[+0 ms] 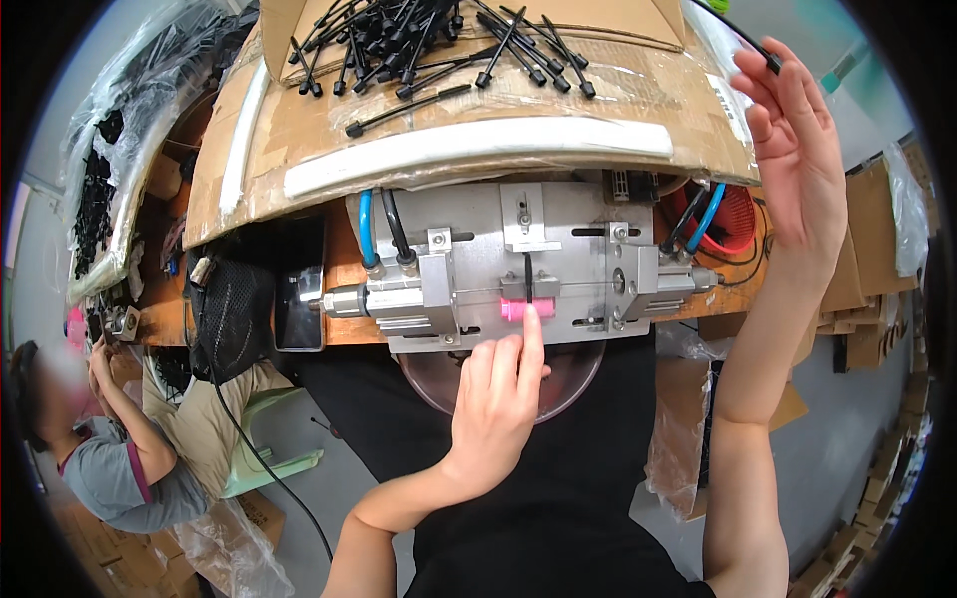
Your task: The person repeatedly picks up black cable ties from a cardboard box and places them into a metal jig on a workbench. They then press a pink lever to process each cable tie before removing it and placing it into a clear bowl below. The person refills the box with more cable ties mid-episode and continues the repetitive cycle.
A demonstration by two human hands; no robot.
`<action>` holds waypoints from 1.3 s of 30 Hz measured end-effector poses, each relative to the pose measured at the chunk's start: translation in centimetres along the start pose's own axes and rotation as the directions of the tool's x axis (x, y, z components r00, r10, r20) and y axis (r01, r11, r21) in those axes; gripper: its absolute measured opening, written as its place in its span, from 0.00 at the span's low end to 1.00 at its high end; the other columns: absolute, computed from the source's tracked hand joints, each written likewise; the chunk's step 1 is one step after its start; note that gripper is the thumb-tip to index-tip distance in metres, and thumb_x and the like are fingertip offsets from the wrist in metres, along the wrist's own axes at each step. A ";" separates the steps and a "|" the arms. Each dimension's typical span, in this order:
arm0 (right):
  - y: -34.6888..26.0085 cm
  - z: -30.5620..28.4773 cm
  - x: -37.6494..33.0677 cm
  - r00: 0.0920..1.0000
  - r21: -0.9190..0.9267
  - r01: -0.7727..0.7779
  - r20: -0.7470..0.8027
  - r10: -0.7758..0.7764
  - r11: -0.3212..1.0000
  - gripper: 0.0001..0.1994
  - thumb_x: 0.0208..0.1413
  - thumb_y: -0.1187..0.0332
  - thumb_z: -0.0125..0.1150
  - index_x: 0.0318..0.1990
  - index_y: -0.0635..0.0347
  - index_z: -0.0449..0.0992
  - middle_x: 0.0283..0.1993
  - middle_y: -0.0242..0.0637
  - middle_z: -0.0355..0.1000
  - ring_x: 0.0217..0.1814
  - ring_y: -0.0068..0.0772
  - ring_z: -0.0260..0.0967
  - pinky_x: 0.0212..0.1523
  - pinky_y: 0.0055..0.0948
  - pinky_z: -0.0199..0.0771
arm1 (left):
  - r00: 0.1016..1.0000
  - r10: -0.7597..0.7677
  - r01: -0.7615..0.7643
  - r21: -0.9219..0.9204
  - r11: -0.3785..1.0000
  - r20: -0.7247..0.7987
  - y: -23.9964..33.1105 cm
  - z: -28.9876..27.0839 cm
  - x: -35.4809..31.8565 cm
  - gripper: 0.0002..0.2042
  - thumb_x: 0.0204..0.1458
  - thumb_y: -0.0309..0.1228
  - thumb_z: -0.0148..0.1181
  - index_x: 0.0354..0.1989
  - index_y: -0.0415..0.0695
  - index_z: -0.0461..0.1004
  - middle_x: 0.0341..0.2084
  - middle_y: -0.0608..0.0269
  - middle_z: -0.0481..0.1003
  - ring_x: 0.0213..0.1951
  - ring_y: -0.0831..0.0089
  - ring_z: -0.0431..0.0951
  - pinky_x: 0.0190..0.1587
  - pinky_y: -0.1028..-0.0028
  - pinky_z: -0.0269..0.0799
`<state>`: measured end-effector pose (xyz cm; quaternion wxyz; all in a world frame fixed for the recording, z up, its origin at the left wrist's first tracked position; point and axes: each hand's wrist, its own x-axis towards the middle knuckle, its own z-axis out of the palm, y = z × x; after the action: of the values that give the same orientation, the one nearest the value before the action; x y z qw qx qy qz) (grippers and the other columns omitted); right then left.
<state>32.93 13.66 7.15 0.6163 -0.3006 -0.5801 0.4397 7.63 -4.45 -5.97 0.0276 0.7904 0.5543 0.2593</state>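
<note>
My left hand point(496, 409) reaches to the middle of a metal clamping fixture point(578, 259). Its index finger is stretched out, its tip on a pink block point(513, 309) at the fixture's front; the other fingers are loosely bent, holding nothing. A thin black rod point(528, 274) stands in the fixture's centre, just beyond that fingertip. Raised at the far right, my right hand point(797, 149) has a long black rod point(746, 35) between thumb and fingers; its far end runs out of view.
Knob-ended black rods point(399, 45) lie heaped on cardboard point(229, 120) behind the fixture. Blue hoses point(366, 229) and black ones feed cylinders on both sides. A red basket point(733, 224) stands right, a black mesh bag point(231, 314) left. Another person point(120, 468) sits far left.
</note>
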 end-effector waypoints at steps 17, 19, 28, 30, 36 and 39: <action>5.0 8.6 -17.1 0.968 -0.629 0.246 0.196 -0.156 0.737 0.22 0.43 0.83 0.69 0.50 0.70 0.74 0.30 0.39 0.73 0.29 0.32 0.70 0.31 0.28 0.74 | 0.997 0.069 -0.067 -0.107 0.992 0.024 -2.6 -2.8 2.8 0.29 0.45 0.22 0.65 0.60 0.40 0.69 0.35 0.58 0.70 0.40 0.61 0.70 0.44 0.65 0.68; 6.3 9.9 -19.5 0.964 -0.689 0.249 0.243 -0.107 0.680 0.27 0.42 0.83 0.69 0.54 0.72 0.72 0.28 0.39 0.71 0.27 0.34 0.69 0.29 0.30 0.71 | 0.976 0.042 -0.041 0.007 0.999 -0.216 -5.1 -6.1 6.9 0.15 0.53 0.20 0.56 0.49 0.41 0.75 0.37 0.59 0.74 0.41 0.59 0.71 0.47 0.64 0.67; 9.3 11.5 -20.2 0.948 -0.708 0.254 0.319 -0.022 0.659 0.30 0.44 0.78 0.69 0.59 0.70 0.69 0.23 0.35 0.65 0.24 0.32 0.62 0.27 0.31 0.66 | 0.997 0.048 -0.035 -0.191 0.981 0.064 -14.2 -11.6 14.3 0.07 0.52 0.19 0.55 0.39 0.38 0.74 0.33 0.58 0.73 0.36 0.65 0.73 0.42 0.71 0.69; 7.9 10.8 -19.2 0.927 -0.721 0.256 0.371 0.048 0.644 0.31 0.43 0.74 0.71 0.59 0.68 0.69 0.24 0.35 0.65 0.25 0.32 0.62 0.27 0.30 0.66 | 0.997 0.073 -0.073 -0.163 0.984 -0.009 -13.2 -11.3 13.5 0.11 0.48 0.16 0.57 0.42 0.38 0.74 0.33 0.59 0.73 0.34 0.67 0.73 0.42 0.72 0.69; 4.1 10.6 -5.9 0.932 -0.895 0.307 0.215 -0.290 0.323 0.14 0.51 0.68 0.67 0.44 0.63 0.74 0.34 0.41 0.71 0.32 0.44 0.68 0.33 0.37 0.70 | 0.996 0.069 -0.073 -0.094 0.993 -0.052 -4.2 -5.8 3.0 0.37 0.38 0.13 0.65 0.64 0.37 0.64 0.34 0.60 0.71 0.35 0.65 0.70 0.42 0.69 0.67; 4.8 9.0 2.3 0.980 -0.947 0.195 0.198 -0.013 0.257 0.14 0.53 0.73 0.60 0.46 0.69 0.73 0.33 0.43 0.77 0.35 0.30 0.76 0.32 0.29 0.73 | 0.995 0.103 -0.103 0.000 0.995 0.002 -1.3 -1.2 0.2 0.30 0.44 0.20 0.57 0.61 0.31 0.64 0.35 0.59 0.69 0.35 0.68 0.69 0.36 0.71 0.66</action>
<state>23.02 16.47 5.29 0.2895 -0.5396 -0.7903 -0.0225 5.99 -4.02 -5.28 0.0147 0.8181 0.5128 0.2598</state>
